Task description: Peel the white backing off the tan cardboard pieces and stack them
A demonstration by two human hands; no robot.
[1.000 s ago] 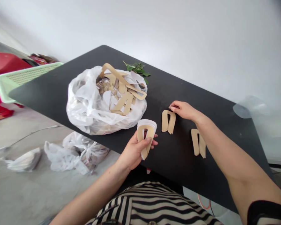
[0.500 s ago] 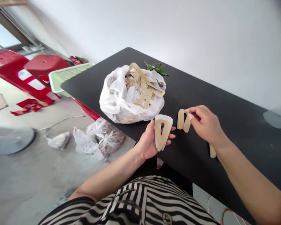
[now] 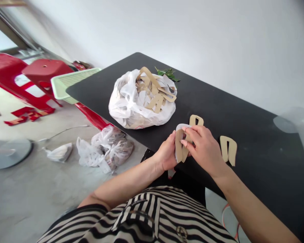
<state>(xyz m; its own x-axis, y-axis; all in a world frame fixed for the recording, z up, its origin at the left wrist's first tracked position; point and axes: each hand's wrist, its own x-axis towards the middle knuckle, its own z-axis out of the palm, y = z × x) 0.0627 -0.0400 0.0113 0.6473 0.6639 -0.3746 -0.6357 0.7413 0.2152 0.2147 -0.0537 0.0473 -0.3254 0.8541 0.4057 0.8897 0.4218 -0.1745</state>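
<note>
Bulging with cut scraps (image 3: 155, 101), a white plastic bag (image 3: 126, 109) sits on the black bench (image 3: 258, 135), eleven o'clock from the left hand (image 3: 168, 155), which clasps a looped cutout stack (image 3: 178, 145). At its one o'clock lies a second stack (image 3: 192, 119); the right hand (image 3: 205, 150) touches the clasped one, grip unclear; at three o'clock, a third stack (image 3: 224, 148).
</note>
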